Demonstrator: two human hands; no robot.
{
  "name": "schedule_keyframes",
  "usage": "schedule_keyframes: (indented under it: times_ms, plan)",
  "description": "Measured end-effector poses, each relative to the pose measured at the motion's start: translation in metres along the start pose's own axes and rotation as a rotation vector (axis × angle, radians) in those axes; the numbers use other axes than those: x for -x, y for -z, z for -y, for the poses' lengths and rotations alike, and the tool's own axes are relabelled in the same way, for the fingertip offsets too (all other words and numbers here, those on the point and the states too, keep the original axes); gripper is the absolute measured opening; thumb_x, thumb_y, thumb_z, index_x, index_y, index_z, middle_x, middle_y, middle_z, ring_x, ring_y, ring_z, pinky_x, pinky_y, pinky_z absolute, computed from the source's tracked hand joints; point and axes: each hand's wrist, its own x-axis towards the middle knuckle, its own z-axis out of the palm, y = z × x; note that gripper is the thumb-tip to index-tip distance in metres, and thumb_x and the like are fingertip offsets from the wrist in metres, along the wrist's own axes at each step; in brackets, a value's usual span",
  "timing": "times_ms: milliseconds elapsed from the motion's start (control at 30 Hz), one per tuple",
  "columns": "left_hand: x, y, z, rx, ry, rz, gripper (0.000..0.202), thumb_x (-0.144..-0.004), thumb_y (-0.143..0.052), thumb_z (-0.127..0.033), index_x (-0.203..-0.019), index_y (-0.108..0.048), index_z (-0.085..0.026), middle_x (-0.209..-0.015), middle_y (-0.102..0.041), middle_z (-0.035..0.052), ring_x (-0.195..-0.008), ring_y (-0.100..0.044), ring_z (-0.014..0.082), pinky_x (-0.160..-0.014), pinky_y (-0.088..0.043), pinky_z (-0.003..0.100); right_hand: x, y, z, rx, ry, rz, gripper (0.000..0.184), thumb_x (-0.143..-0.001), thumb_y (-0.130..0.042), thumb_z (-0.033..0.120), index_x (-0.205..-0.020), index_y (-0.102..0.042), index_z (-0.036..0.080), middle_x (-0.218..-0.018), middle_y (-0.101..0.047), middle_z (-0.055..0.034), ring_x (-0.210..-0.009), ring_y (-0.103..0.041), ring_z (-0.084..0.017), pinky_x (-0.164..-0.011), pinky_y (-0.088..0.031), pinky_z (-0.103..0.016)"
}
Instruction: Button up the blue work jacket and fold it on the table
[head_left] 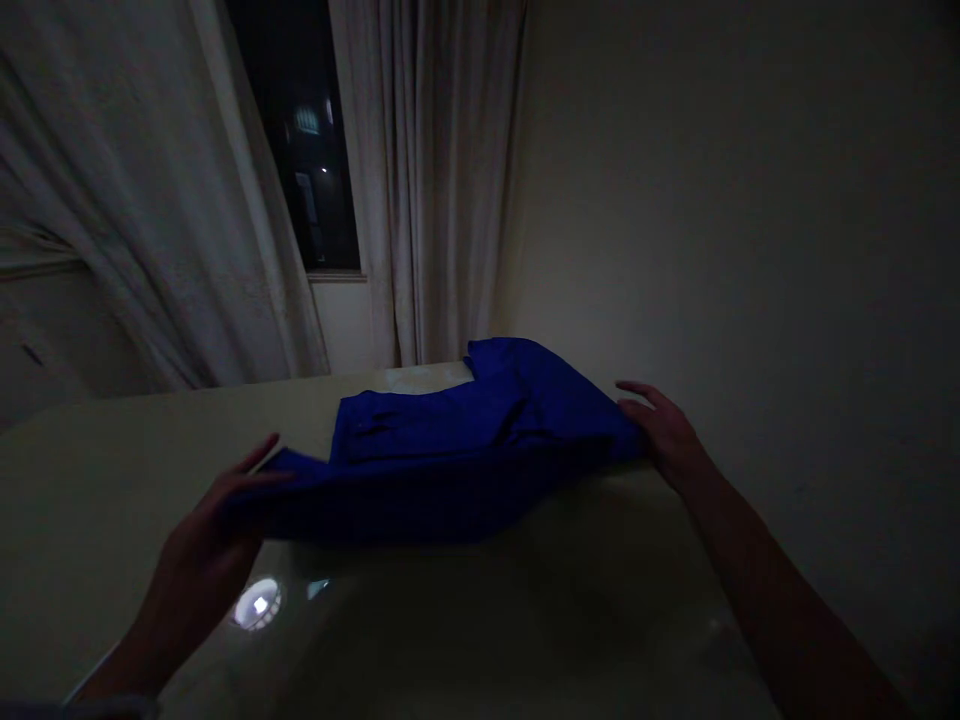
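A dark blue garment [427, 425] lies partly folded on the glossy table, its near edge lifted in a long strip between my two hands. My left hand [217, 525] grips the left end of that raised edge, with some fingers stretched over the cloth. On the other side, my right hand [660, 430] holds the right end, thumb and fingers around the fabric. Part of the garment slopes up at the back right, beside the wall. The kind of garment is hard to make out in the dim light, and the underside of the cloth is hidden.
The pale shiny table [112, 480] reflects a ceiling light near my left wrist. Behind it hang light curtains [442, 180] around a dark window [304, 140]. A plain wall [750, 220] stands close along the right side.
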Motion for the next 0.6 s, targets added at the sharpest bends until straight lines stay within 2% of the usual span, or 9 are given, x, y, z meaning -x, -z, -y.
schedule_keyframes:
  times_ms: [33,67,133,200,267,367,433,500,600]
  plan:
    - [-0.026,-0.008,-0.010,0.006,-0.042,-0.044,0.055,-0.079,-0.074,-0.058,-0.122,-0.071,-0.023,-0.159,-0.053,0.0073,-0.137,-0.058,0.0362,-0.115,-0.049,0.052,-0.029,-0.018,0.005,-0.059,0.039,-0.041,0.058,-0.078,-0.084,0.048,-0.128,-0.065,0.026,-0.103,-0.077,-0.0059,-0.087,-0.076,-0.023,-0.071,-0.063,-0.031]
    - [-0.048,-0.017,-0.018,0.056,-0.028,-0.085,0.070,-0.080,-0.074,-0.054,-0.140,-0.060,-0.020,-0.162,-0.048,0.0115,-0.135,-0.060,0.0355,-0.111,-0.052,0.052,-0.055,-0.035,0.007,-0.105,0.067,-0.081,0.050,-0.081,-0.081,0.046,-0.123,-0.064,0.026,-0.102,-0.077,-0.0047,-0.086,-0.075,-0.021,-0.072,-0.062,-0.029]
    - [-0.081,-0.035,-0.023,0.162,0.121,-0.122,0.093,-0.085,-0.072,-0.044,-0.162,-0.029,-0.015,-0.168,-0.036,0.0205,-0.128,-0.066,0.0323,-0.102,-0.058,0.047,-0.091,-0.062,0.001,-0.078,0.043,-0.134,0.035,-0.090,-0.070,0.046,-0.117,-0.061,0.026,-0.102,-0.076,-0.0050,-0.089,-0.076,-0.020,-0.075,-0.062,-0.030]
    - [-0.094,-0.046,-0.008,0.142,0.302,-0.158,0.101,-0.086,-0.071,-0.038,-0.166,-0.016,-0.009,-0.168,-0.031,0.0281,-0.124,-0.068,0.0329,-0.095,-0.061,0.043,-0.103,-0.076,-0.020,0.070,0.010,-0.169,0.030,-0.092,-0.068,0.044,-0.114,-0.060,0.025,-0.105,-0.076,-0.0077,-0.094,-0.076,-0.022,-0.081,-0.062,-0.035]
    - [-0.090,-0.050,0.023,0.026,0.417,-0.136,0.104,-0.080,-0.074,-0.042,-0.164,-0.023,-0.006,-0.165,-0.035,0.0312,-0.126,-0.067,0.0387,-0.094,-0.061,0.045,-0.095,-0.077,-0.053,0.277,0.027,-0.168,0.034,-0.086,-0.075,0.041,-0.111,-0.062,0.022,-0.109,-0.076,-0.0112,-0.101,-0.075,-0.027,-0.089,-0.060,-0.041]
    - [-0.069,-0.048,0.075,-0.088,0.538,0.011,0.106,-0.071,-0.074,-0.055,-0.155,-0.039,-0.001,-0.153,-0.049,0.0351,-0.130,-0.063,0.0464,-0.098,-0.059,0.051,-0.069,-0.067,-0.103,0.621,0.114,-0.063,0.044,-0.083,-0.080,0.045,-0.116,-0.065,0.020,-0.116,-0.074,-0.0153,-0.106,-0.073,-0.030,-0.094,-0.057,-0.043]
    - [-0.056,-0.047,0.093,-0.089,0.604,0.088,0.099,-0.072,-0.071,-0.060,-0.147,-0.047,0.000,-0.146,-0.056,0.0353,-0.128,-0.064,0.0456,-0.101,-0.058,0.052,-0.056,-0.061,-0.122,0.769,0.145,0.003,0.050,-0.087,-0.076,0.049,-0.125,-0.063,0.020,-0.120,-0.073,-0.0162,-0.105,-0.073,-0.030,-0.094,-0.057,-0.043]
    - [-0.050,-0.049,0.091,-0.052,0.633,0.128,0.091,-0.075,-0.070,-0.058,-0.144,-0.050,-0.001,-0.140,-0.062,0.0329,-0.121,-0.069,0.0417,-0.098,-0.059,0.049,-0.051,-0.061,-0.126,0.857,0.150,0.010,0.053,-0.090,-0.074,0.049,-0.131,-0.061,0.019,-0.123,-0.072,-0.0168,-0.107,-0.072,-0.030,-0.095,-0.056,-0.043]
    - [-0.048,-0.056,0.061,0.015,0.655,0.149,0.082,-0.074,-0.078,-0.048,-0.137,-0.054,-0.001,-0.121,-0.073,0.0299,-0.101,-0.076,0.0369,-0.082,-0.063,0.043,-0.051,-0.069,-0.113,0.987,0.117,0.016,0.057,-0.088,-0.077,0.039,-0.136,-0.058,0.015,-0.126,-0.070,-0.0194,-0.116,-0.069,-0.032,-0.100,-0.052,-0.042]
